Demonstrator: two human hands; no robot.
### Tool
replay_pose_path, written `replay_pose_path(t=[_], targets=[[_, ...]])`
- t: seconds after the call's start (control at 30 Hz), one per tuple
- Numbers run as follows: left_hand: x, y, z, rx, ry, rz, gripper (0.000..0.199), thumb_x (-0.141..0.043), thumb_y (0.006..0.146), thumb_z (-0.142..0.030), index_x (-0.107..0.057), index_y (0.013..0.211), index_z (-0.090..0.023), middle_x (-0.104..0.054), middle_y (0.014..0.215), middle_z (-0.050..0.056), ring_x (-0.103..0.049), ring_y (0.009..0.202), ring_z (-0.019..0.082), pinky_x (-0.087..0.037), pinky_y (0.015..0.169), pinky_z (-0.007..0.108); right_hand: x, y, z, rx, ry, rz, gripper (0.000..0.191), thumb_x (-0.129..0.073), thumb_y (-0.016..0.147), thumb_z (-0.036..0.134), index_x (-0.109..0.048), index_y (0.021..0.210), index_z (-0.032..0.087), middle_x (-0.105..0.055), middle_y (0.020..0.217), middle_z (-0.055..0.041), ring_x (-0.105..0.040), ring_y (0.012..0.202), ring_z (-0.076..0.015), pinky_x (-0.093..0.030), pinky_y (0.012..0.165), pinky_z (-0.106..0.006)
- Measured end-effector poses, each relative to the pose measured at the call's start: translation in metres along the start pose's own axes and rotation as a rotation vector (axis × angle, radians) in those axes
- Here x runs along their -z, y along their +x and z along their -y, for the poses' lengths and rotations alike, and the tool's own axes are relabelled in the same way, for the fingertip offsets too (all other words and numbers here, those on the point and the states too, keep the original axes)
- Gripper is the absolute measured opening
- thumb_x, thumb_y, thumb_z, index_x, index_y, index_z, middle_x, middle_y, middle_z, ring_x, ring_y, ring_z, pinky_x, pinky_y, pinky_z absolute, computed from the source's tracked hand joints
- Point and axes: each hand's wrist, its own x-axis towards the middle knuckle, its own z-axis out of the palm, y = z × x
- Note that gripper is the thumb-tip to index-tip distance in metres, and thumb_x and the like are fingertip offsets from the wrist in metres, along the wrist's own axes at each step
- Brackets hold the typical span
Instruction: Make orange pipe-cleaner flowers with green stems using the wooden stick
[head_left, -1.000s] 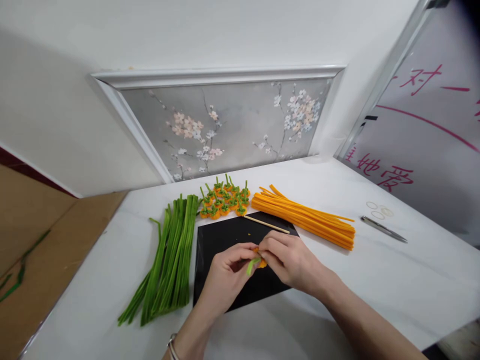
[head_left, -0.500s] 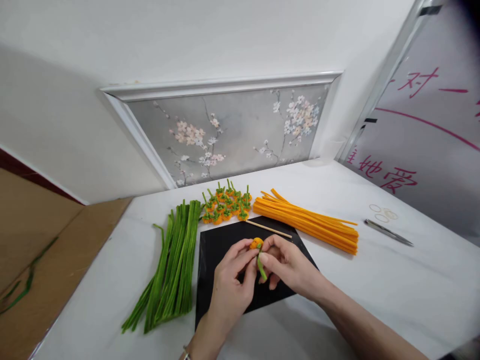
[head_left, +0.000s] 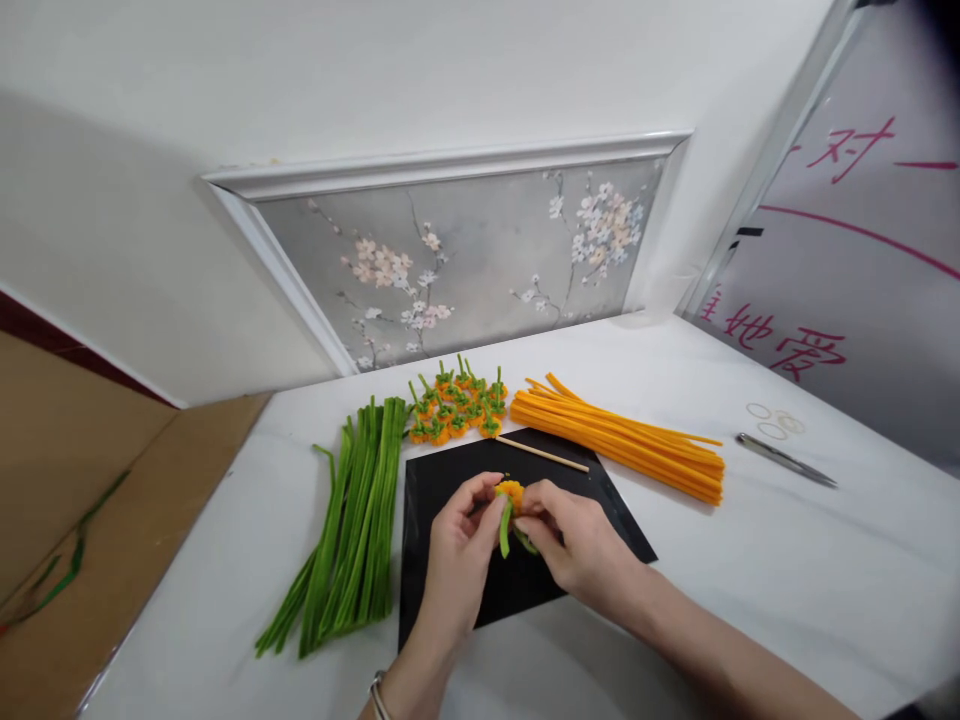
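Note:
Between my two hands is a small orange pipe-cleaner pumpkin with a green pipe-cleaner piece hanging from its near side. My left hand pinches it from the left, thumb and fingers closed on the orange part and the green strip. From the right, my right hand is closed at its edge, with another bit of green showing under the fingertips. Both hands are above a black mat. Some of the fingertips are hidden behind the piece.
A bundle of green pipe cleaners lies left of the mat, an orange bundle behind it to the right. Several finished orange-and-green pieces stand at the back. A thin wooden stick, tweezers, clear rings and cardboard are around.
The pumpkin has turned in my fingers, so more orange shows and the green strip now hangs on the left side. My right hand has shifted its hold. The view has moved slightly.

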Motion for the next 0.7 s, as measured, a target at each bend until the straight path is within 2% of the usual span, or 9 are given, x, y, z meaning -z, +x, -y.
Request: replay_pose_path(t=[0.07, 0.17, 0.33, 0.53, 0.7], targets=[[0.000, -0.002, 0.001, 0.028, -0.040, -0.011, 0.026, -0.069, 0.080, -0.032, -0.069, 0.102, -0.019, -0.068, 0.100, 0.006, -0.064, 0.089, 0.017, -0.052, 0.077, 0.026, -0.002, -0.001, 0.000, -0.073, -0.015, -0.042, 0.008, -0.056, 0.088, 0.023, -0.048, 0.085, 0.022, -0.061, 0.076, 0.0005, -0.058, 0.063, -0.0141, -0.044, 0.058, -0.024], [0.001, -0.002, 0.005, 0.015, -0.044, -0.026, 0.021, -0.067, 0.082, -0.030, -0.071, 0.099, -0.020, -0.069, 0.101, 0.006, -0.063, 0.091, 0.017, -0.051, 0.080, 0.026, -0.007, -0.003, -0.002, -0.128, -0.069, -0.067, 0.021, -0.066, 0.080, 0.023, -0.047, 0.089, 0.023, -0.064, 0.078, 0.0009, -0.061, 0.066, -0.0159, -0.046, 0.060, -0.026], [0.005, 0.001, 0.013, -0.161, 0.108, -0.018, 0.016, -0.064, 0.084, -0.027, -0.075, 0.095, -0.021, -0.066, 0.103, 0.006, -0.062, 0.096, 0.017, -0.050, 0.083, 0.025, -0.006, -0.003, -0.004, -0.015, -0.128, -0.109, 0.014, -0.057, 0.083, 0.013, -0.049, 0.089, 0.022, -0.064, 0.080, -0.0005, -0.061, 0.072, -0.0171, -0.047, 0.064, -0.027], [0.007, 0.002, 0.009, -0.265, 0.237, 0.004, 0.017, -0.063, 0.084, -0.026, -0.076, 0.096, -0.023, -0.063, 0.101, 0.005, -0.063, 0.091, 0.015, -0.052, 0.073, 0.021, 0.007, 0.000, -0.002, 0.076, -0.102, -0.158, 0.012, -0.051, 0.090, 0.015, -0.061, 0.091, 0.021, -0.067, 0.085, -0.0045, -0.063, 0.077, -0.0165, -0.050, 0.071, -0.026], [0.003, 0.000, 0.005, -0.394, 0.385, -0.023, 0.018, -0.060, 0.085, -0.019, -0.076, 0.093, -0.021, -0.061, 0.096, 0.004, -0.063, 0.087, 0.014, -0.054, 0.071, 0.020, 0.006, -0.001, -0.005, 0.123, -0.248, -0.145, 0.014, -0.050, 0.091, 0.017, -0.064, 0.089, 0.019, -0.066, 0.084, -0.0070, -0.061, 0.078, -0.0198, -0.051, 0.072, -0.032]])
